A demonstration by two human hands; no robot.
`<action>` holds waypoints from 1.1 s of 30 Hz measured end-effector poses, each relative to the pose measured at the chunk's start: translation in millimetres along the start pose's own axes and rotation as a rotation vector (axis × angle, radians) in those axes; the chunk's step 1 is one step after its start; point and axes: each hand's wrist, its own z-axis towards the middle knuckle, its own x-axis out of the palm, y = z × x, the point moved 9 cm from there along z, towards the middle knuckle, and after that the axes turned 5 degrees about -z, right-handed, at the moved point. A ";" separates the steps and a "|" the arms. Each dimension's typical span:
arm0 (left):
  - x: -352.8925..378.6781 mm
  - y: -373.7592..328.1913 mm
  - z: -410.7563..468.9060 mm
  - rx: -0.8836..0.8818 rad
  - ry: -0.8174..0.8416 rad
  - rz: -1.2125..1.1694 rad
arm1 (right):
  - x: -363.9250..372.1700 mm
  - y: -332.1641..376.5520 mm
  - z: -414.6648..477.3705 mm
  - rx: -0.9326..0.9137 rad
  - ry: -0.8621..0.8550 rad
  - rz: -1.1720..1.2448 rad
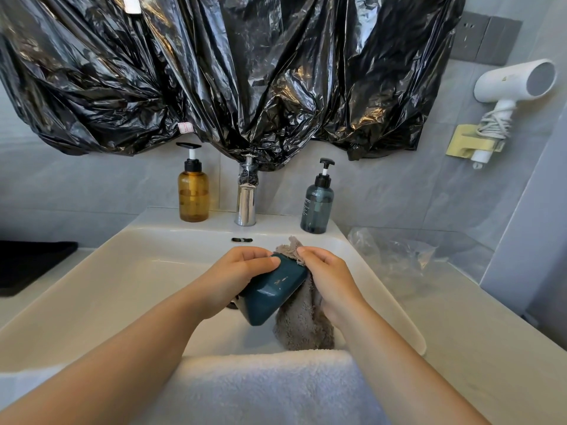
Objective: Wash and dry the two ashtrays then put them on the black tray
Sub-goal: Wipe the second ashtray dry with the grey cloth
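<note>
Tilting above the white sink basin, a dark teal ashtray sits clamped in the left hand. Against its far edge the right hand pinches a grey cloth, which hangs down beside it. On the counter at far left lies the black tray.

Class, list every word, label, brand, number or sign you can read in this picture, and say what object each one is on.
Blue-grey pump bottle: white lettering down its side, seemingly ending in "OO"; the rest is too small to read.
Pink-and-white stickers on the black plastic sheet: no legible text.
White hair dryer: a tiny mark, too small to read.
Teal ashtray: pale marks, not readable as text.
Amber pump bottle: no label visible.
</note>
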 end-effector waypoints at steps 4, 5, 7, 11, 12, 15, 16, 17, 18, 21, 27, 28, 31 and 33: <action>-7.2 0.1 1.9 0.005 -0.068 0.017 | 2.2 15.3 -4.0 -0.179 0.005 -0.135; -7.5 0.5 2.6 0.004 -0.075 0.032 | 4.7 18.8 -5.4 -0.227 0.020 -0.166; -7.9 1.2 3.2 0.005 -0.087 0.055 | 8.5 23.0 -7.6 -0.283 0.025 -0.229; -10.6 -2.2 2.8 0.052 -0.102 0.051 | -9.0 15.8 0.5 -0.230 -0.117 -0.226; -11.7 -4.2 2.6 0.073 -0.106 0.029 | -13.5 10.7 3.0 -0.187 -0.138 -0.190; -12.9 -10.7 1.7 0.116 -0.103 -0.021 | -17.4 4.0 3.1 -0.145 -0.147 -0.147; -12.8 -11.3 1.8 0.118 -0.105 -0.028 | -17.7 6.5 1.5 -0.169 -0.148 -0.161; -13.2 -10.8 2.0 0.116 -0.107 -0.030 | -17.2 11.1 -0.8 -0.207 -0.143 -0.187; -13.8 -10.1 2.1 0.115 -0.109 -0.028 | -15.3 17.4 -4.0 -0.260 -0.132 -0.220; -12.3 -8.8 2.4 0.124 -0.092 0.018 | -5.1 36.9 -14.1 -0.413 -0.090 -0.318; -9.3 -15.3 -2.1 0.173 -0.066 -0.007 | -3.7 2.4 8.6 -0.043 -0.061 -0.109; -8.1 -15.4 -2.3 0.167 -0.055 -0.006 | -2.7 -3.2 9.0 0.007 -0.045 -0.043; -2.8 -10.3 0.6 0.123 -0.023 -0.008 | -5.4 -2.7 6.7 -0.010 -0.042 -0.008; -0.2 -4.6 2.9 0.080 -0.022 -0.007 | -4.1 0.6 4.2 -0.050 -0.030 -0.030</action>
